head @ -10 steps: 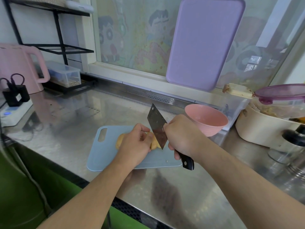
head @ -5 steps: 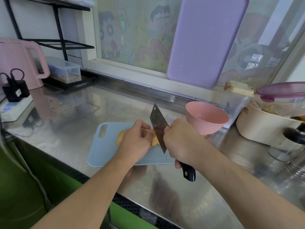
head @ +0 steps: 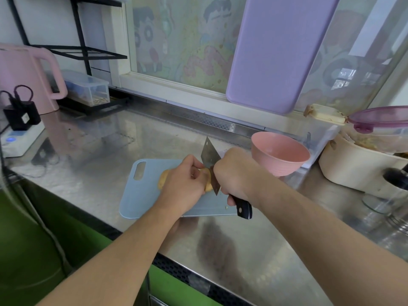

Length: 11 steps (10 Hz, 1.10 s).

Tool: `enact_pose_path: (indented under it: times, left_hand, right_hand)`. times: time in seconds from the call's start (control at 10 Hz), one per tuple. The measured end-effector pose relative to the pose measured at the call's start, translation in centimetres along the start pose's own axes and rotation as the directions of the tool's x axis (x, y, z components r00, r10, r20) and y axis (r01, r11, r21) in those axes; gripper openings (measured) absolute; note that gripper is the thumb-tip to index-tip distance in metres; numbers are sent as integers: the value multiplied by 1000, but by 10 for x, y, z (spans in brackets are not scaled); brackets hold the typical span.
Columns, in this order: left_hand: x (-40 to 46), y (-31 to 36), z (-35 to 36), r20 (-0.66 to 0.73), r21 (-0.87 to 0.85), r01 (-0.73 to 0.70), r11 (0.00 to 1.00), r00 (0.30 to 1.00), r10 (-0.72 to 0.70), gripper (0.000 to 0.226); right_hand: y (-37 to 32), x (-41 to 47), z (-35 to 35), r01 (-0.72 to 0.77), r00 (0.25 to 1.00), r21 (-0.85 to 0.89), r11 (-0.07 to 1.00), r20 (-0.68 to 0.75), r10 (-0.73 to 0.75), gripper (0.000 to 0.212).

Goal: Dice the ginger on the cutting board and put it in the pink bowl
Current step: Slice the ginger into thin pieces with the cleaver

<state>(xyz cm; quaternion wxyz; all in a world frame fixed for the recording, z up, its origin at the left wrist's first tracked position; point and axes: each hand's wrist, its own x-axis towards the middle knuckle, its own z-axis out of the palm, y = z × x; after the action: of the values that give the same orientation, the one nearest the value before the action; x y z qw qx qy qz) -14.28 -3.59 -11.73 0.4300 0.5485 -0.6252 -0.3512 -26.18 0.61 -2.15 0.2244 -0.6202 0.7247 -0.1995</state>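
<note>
Here, tan knobbly ginger [head: 206, 178] on cutting board [head: 141, 195], left hand [head: 185, 186] gripping it; right hand [head: 236, 173] clasping cleaver [head: 210, 165].

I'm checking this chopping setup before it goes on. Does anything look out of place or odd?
One thing: the blue cutting board lies askew, its near right corner close to the counter's front edge. Otherwise the left hand pins the ginger, the right hand holds the cleaver, and the pink bowl stands upright.
</note>
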Motion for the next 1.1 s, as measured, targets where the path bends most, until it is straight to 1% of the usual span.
enact_pose_path:
  times: [0.1,0.2,0.3,0.4,0.5,0.6,0.7,0.8,0.9,1.0,1.1]
  left_hand:
    - [-1,0,0,10,-8,3,1000,1000,-3,5]
    - [-1,-2,0,9,-35,-6,999,1000,6,5]
    - [2,-4,1,0,-55,-13,998,1000,13,5]
    - [5,-7,2,-12,-77,-8,997,1000,7,10]
    - [5,-7,2,-22,-76,-9,997,1000,7,11]
    - [4,-8,1,-7,-77,-7,997,1000,6,7]
    - [4,-8,1,8,-68,-7,998,1000,8,8]
    - [4,-7,1,10,-94,3,996,1000,-2,7]
    - [3,-7,3,2,-136,9,991,1000,-9,6]
    - [2,-6,3,-5,-143,8,990,1000,-9,4]
    - [3,-7,3,-10,-110,5,994,1000,-6,3]
  right_hand:
    - [-6,-4,1,31,1000,-60,998,-3,-31,33]
    - [-5,0,9,63,996,-17,998,66,-62,34]
    - [0,-2,24,40,995,-97,995,96,-31,39]
    - [5,-3,34,102,991,-101,990,102,-92,22]
    - [6,-4,33,86,993,-200,976,90,-69,7]
    - [3,-12,20,30,984,-254,967,177,16,14]
    - [9,-17,11,-1,990,-164,986,136,23,5]
    - [18,-8,4,-69,996,98,993,-52,74,23]
    - [22,-2,-2,-7,999,50,999,-40,9,22]
    - [19,-1,-7,18,998,35,999,-56,-16,23]
    - [16,-4,-8,42,999,-1,999,-32,-42,30]
